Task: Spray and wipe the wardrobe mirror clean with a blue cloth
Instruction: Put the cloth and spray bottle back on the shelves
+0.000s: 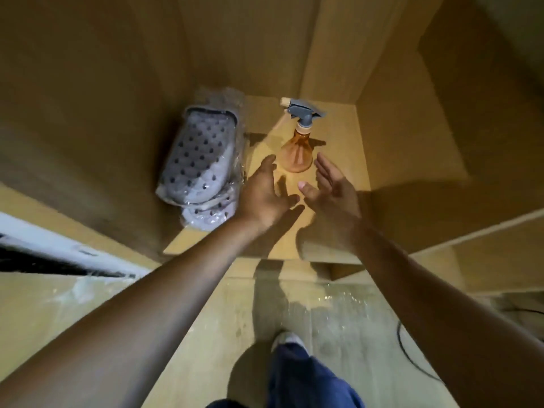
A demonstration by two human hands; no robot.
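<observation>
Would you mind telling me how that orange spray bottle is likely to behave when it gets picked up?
The translucent orange plastic spray bottle with a grey trigger head probably feels rigid and fairly light. Its wide flared base suggests it stands steadily, though the trigger head could make it slightly top-heavy. The smooth plastic may be a bit slippery, so the narrow neck looks like the safest grip.

On the shelf (338, 136), the spray bottle (297, 148) stands right of the bagged shoes (200, 160).
</observation>
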